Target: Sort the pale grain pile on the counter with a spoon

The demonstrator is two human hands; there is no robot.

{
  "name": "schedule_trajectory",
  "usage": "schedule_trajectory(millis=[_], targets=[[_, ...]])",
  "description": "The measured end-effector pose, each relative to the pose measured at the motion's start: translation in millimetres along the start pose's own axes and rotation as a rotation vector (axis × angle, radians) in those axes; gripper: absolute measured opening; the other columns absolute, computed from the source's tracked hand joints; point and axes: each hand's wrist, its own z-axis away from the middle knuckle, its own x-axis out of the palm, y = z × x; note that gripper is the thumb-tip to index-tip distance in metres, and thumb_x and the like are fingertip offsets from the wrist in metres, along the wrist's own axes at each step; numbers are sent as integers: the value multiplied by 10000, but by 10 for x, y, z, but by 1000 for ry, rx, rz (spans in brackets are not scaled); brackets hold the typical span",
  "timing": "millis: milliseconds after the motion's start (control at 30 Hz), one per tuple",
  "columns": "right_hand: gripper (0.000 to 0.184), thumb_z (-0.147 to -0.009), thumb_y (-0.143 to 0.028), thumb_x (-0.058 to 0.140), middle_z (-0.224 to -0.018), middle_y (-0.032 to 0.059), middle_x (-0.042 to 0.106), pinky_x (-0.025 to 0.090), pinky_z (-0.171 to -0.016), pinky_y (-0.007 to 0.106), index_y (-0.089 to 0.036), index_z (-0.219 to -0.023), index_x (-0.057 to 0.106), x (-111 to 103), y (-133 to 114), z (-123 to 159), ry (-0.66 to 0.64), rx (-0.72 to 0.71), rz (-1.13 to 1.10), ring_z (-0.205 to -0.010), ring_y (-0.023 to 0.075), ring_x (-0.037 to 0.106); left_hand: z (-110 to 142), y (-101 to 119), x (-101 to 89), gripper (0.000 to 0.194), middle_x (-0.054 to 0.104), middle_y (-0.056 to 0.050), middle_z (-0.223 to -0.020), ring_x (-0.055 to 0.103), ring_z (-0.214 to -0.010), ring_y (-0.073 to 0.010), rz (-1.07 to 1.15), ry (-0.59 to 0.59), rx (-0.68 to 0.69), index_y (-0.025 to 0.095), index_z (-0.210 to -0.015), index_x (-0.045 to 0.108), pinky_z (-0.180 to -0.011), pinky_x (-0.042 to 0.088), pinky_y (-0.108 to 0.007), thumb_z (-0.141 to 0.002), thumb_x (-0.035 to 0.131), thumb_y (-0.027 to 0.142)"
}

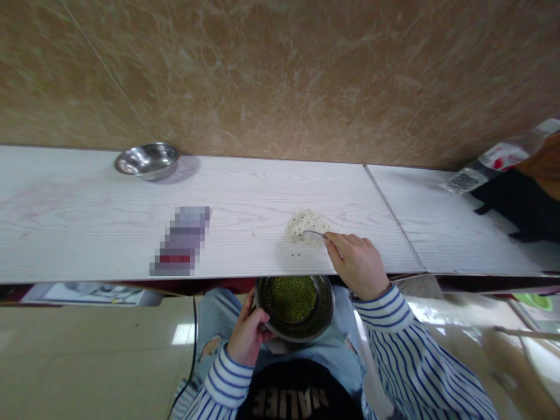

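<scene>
My left hand grips the rim of a metal bowl, holding it over my lap just below the table's front edge. Inside the bowl lie many small green beans, which look like mung beans. With my right hand I pinch the handle of a metal spoon, and its tip rests in a pile of white grains on the table. Some green beans are scattered through that pile. A few loose beans lie between the pile and the edge.
An upright-standing second metal bowl is at the back left by the marble-patterned wall. A blurred-out flat object lies nearer on the white table. At the right are a plastic bottle and a dark item.
</scene>
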Motion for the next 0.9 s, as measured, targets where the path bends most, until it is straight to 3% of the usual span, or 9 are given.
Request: schedule_trajectory(millis=[567,900], targets=[[253,-907,-259,396,-833,42,682,319,-676,282,-218,-1038,608,-30,-62,13,-60,-54,-36,-792,157,585,3,1,-7,659,560,16,-873,525,-653,-140,19,6,-1,325,-1186,445,-516,459,-278,-567,516,111],[264,-908,-284,396,-860,47,684,342,-692,281,-207,-1025,619,-69,112,206,-34,-15,-73,-802,157,591,-16,-9,-9,651,551,22,-841,520,-622,-133,3,4,-3,325,-1188,446,-497,447,-264,-574,513,118]])
